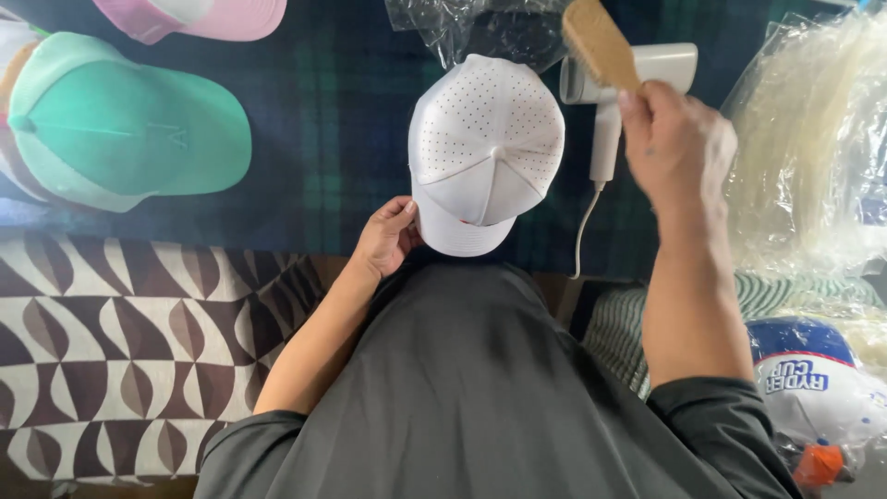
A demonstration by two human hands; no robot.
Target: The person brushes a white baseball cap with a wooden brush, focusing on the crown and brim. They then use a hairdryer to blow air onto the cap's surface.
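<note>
A white perforated cap (485,148) lies on the dark plaid cloth (323,139) in front of me, its brim toward my body. My left hand (386,237) grips the cap's brim at its lower left edge. My right hand (674,139) is raised to the right of the cap and is closed around the handle of a wooden brush (599,42), whose head points up and to the left, above the cap's far right side and clear of it.
A white handheld steamer (614,102) with a cord lies just right of the cap. A mint green cap (125,125) and a pink cap (208,17) sit at left. Clear plastic bags (804,139) pile at right, with another at the top (462,23). A patterned brown and white fabric (120,351) covers the lower left.
</note>
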